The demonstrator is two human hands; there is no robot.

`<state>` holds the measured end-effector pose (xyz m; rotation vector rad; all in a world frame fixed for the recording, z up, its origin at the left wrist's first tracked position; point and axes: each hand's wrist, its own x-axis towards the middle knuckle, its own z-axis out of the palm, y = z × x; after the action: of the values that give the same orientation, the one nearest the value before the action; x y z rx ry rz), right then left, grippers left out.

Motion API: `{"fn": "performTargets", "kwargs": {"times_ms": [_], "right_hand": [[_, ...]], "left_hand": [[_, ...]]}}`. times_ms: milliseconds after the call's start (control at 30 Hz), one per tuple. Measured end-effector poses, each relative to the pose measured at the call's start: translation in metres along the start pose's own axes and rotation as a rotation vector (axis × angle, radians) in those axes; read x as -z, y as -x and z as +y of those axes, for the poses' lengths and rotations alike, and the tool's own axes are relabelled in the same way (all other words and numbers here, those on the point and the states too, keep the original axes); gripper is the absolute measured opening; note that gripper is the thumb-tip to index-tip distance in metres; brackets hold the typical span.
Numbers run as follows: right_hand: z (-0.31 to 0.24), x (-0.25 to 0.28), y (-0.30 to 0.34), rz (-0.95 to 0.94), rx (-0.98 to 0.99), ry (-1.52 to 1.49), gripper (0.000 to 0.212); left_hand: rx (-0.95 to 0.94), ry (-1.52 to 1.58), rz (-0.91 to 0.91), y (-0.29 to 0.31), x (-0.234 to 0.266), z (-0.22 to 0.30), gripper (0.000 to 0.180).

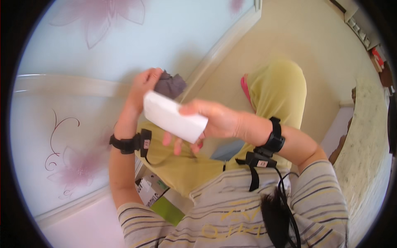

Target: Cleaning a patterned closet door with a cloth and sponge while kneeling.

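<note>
White block (171, 118) gripped in right hand (215, 118), thumb on top, raised above yellow trousers (277, 87) and just beside left wrist. Dark grey cloth (173, 86) held in curled left hand (142, 89), in front of pale floral panel (82, 118); contact with panel cannot be told. Step in hand, as judged: block and cloth being handled together at panel. Next move seems to call for block to be held clear of left wrist. Below, green-and-white box (168, 208) seen near left arm; contents not shown.
</note>
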<state>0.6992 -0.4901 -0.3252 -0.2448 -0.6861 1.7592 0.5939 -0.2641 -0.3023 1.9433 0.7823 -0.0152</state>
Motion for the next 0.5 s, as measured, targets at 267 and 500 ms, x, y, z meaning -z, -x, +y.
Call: {"fn": "performTargets", "kwargs": {"times_ms": [267, 500], "right_hand": [[-0.023, 0.083, -0.028, 0.621, 0.260, -0.043, 0.059], [-0.004, 0.174, -0.038, 1.109, 0.297, 0.028, 0.060]], "left_hand": [[0.154, 0.179, -0.052, -0.035, -0.037, 0.001, 0.037], [0.090, 0.200, 0.016, -0.076, -0.029, -0.047, 0.044]]}}
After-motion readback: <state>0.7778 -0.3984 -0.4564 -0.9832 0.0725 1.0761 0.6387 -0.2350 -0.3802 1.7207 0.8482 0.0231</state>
